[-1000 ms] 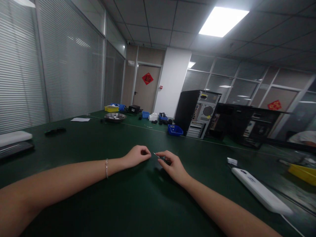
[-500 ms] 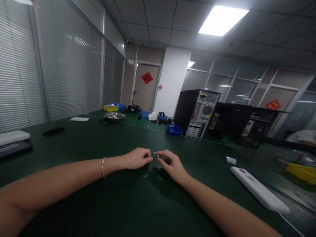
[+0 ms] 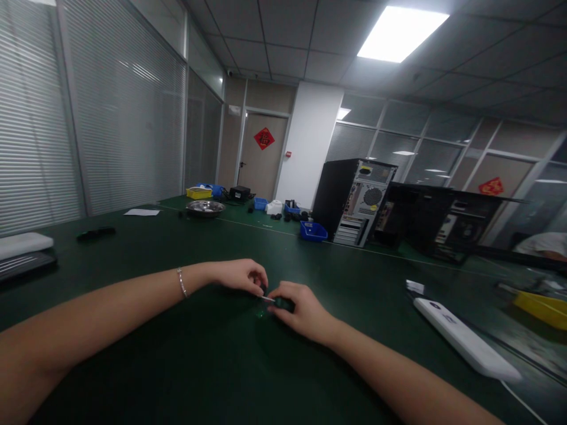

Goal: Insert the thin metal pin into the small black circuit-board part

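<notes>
My right hand (image 3: 303,308) is closed around the dark handle of a small screwdriver (image 3: 283,304). Its thin metal shaft points left, toward my left hand. The fingers of my left hand (image 3: 243,276) are curled and pinched near the shaft's end, around a small dark piece (image 3: 264,289) too blurred to name. Whether the tip touches that piece I cannot tell. Below the hands, a small greenish glint (image 3: 260,314) shows on the green tabletop (image 3: 199,354); I cannot make out what it is.
A white power strip (image 3: 463,336) lies at the right, by a yellow bin (image 3: 543,308). A black computer tower (image 3: 345,200) and a blue bin (image 3: 313,231) stand behind. Left are a metal bowl (image 3: 205,208), a dark object (image 3: 96,234) and stacked flat devices (image 3: 26,254). A person's sleeve (image 3: 543,243) shows far right.
The screwdriver has swung from pointing up-left to lying nearly level. My right hand has turned and moved slightly down; my left hand has shifted a little left, and a dark piece now shows at its fingers.
</notes>
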`<control>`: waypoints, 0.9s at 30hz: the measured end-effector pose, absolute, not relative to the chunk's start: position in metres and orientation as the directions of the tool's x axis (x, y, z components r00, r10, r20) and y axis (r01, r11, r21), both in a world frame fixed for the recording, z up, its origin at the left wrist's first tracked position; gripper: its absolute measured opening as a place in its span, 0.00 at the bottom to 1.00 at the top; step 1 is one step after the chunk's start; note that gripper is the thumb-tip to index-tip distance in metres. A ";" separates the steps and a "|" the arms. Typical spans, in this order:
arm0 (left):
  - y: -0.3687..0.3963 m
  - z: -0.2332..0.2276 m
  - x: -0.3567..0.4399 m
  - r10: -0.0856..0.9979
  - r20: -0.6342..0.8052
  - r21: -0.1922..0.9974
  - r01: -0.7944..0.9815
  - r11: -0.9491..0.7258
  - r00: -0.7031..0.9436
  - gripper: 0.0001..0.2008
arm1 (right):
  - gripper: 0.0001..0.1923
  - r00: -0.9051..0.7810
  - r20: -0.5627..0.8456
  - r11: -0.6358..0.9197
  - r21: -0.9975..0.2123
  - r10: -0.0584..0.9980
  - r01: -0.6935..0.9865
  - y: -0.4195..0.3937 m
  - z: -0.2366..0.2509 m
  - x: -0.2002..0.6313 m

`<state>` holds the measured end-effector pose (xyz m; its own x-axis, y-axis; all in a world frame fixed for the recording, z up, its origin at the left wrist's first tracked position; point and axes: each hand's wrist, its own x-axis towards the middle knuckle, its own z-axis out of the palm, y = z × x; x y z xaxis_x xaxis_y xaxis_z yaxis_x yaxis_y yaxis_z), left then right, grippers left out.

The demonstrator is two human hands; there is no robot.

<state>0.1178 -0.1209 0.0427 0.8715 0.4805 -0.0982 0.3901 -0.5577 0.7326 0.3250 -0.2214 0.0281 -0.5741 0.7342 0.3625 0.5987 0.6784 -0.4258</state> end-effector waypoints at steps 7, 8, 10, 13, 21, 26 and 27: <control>-0.121 0.041 0.117 0.496 -0.091 0.780 0.371 -0.504 0.864 0.19 | 0.10 -0.688 0.279 0.740 -0.329 0.670 0.587 -0.222 0.031 0.324; -0.121 0.041 0.117 0.505 -0.089 0.783 0.373 -0.497 0.859 0.19 | 0.10 -0.688 0.280 0.740 -0.325 0.669 0.588 -0.222 0.031 0.324; -0.122 0.041 0.118 0.533 -0.086 0.790 0.384 -0.478 0.842 0.19 | 0.09 -0.680 0.285 0.736 -0.327 0.675 0.593 -0.223 0.030 0.324; -0.121 0.038 0.119 0.583 -0.089 0.827 0.386 -0.408 0.808 0.20 | 0.08 -0.651 0.308 0.718 -0.369 0.694 0.591 -0.224 0.029 0.324; -0.119 0.028 0.121 0.584 -0.041 0.968 0.178 -0.179 0.811 0.17 | 0.06 -0.355 0.455 0.576 -0.602 0.817 0.553 -0.209 0.018 0.332; -0.132 0.033 0.125 0.576 0.019 0.824 0.313 -0.472 0.817 0.21 | 0.06 -0.255 0.477 0.536 -0.667 0.841 0.517 -0.199 0.014 0.337; -0.136 0.034 0.126 0.559 0.027 0.778 0.334 -0.532 0.828 0.22 | 0.06 -0.245 0.480 0.532 -0.669 0.842 0.519 -0.197 0.013 0.338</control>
